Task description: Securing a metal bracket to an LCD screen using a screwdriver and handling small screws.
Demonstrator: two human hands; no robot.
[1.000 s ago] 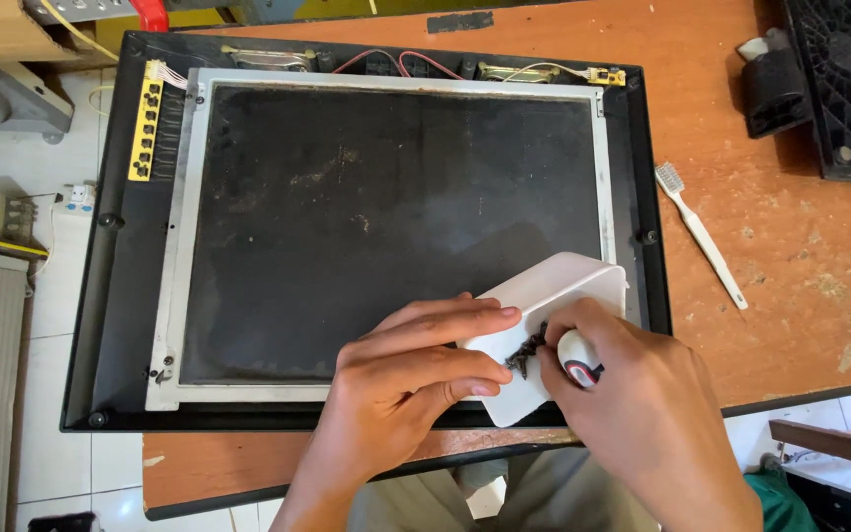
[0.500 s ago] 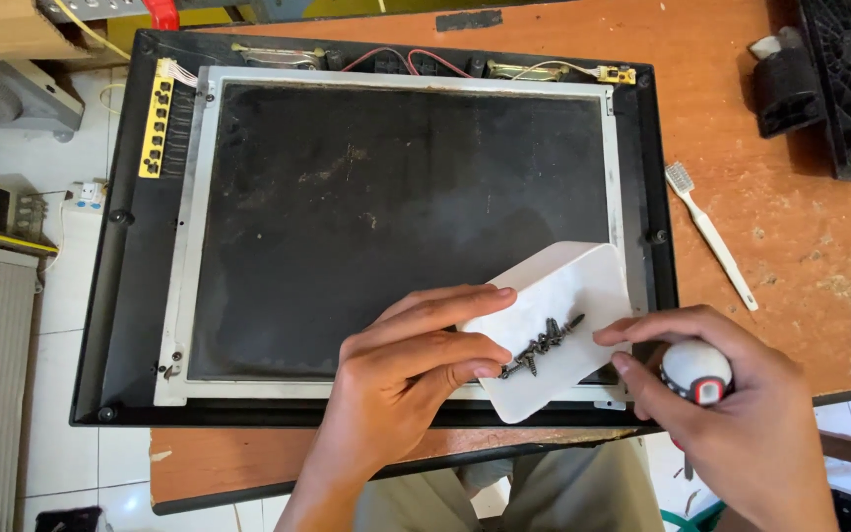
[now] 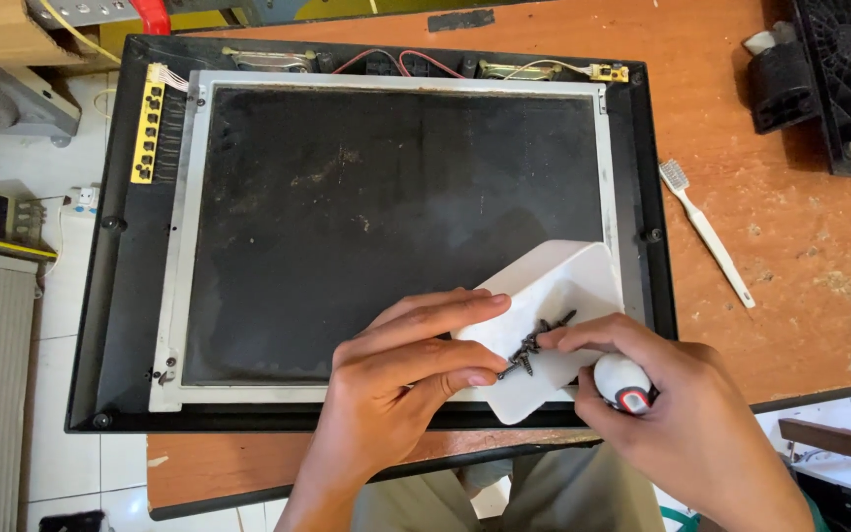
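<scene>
Head view: left hand (image 3: 396,379), fingers extended, presses a white curved plastic card (image 3: 554,296) bearing dark screws (image 3: 534,345) onto the black flat-panel monitor back (image 3: 396,207); right hand (image 3: 677,414) closed around a white-handled screwdriver (image 3: 624,382), fingertips at the screws, above the wooden bench (image 3: 800,256).

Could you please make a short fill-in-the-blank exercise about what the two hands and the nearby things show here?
1. The left hand presses on a ____ plastic tray.
2. On the tray lies a pile of dark ____.
3. The right hand holds a tool with a white and ____ handle.
4. Right of the black panel, a white ____ lies on the table.

Missing words: white; screws; red; toothbrush
</scene>
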